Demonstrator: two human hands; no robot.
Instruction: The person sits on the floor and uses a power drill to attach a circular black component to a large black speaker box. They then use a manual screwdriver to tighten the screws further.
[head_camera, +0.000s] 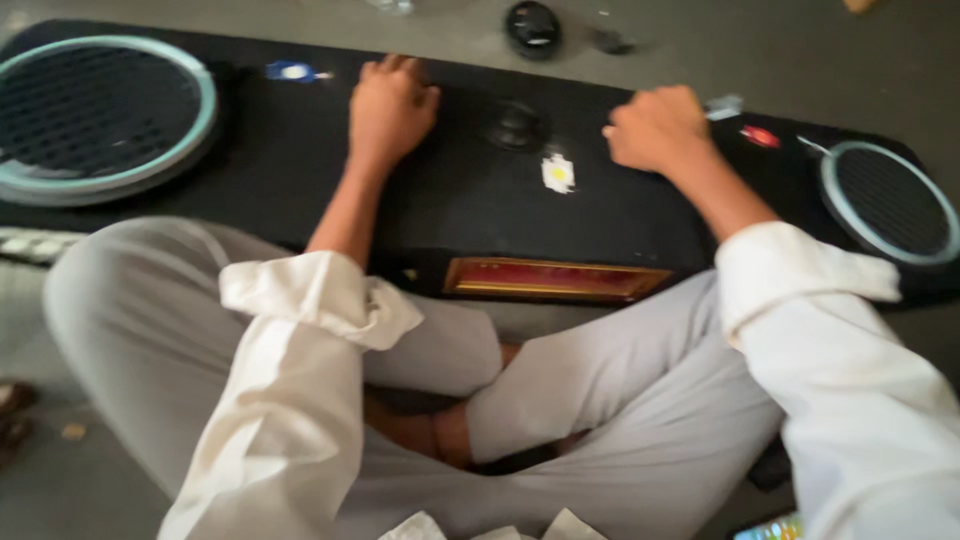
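Long black speaker cabinet (450, 200) lies crosswise on the floor; left hand (390, 105) rests curled at its far edge, empty; right hand (655, 128), fisted, contents unclear, nearer the white chip (558, 173)

- The long black speaker box (450, 200) under my hands looks wrapped in matt, slightly fuzzy cloth, like felt or carpet.
- My left hand (390, 105) lies flat on that cloth; my right hand (655, 128) is curled on it, touching a small pale grey piece (724, 106) of unclear material.
- The left speaker grille (95, 110) looks like dark perforated metal mesh, ringed in smooth, pale teal plastic.
- The right speaker grille (888, 200) has the same mesh and smooth ring.
- The front panel (555, 279) looks glossy, reddish with a gold edge.
- The small white and yellow chip (558, 173) seems smooth.
- My sleeves (320, 295) are soft white woven cloth, creased.
- The floor (780, 50) looks like dull grey concrete.
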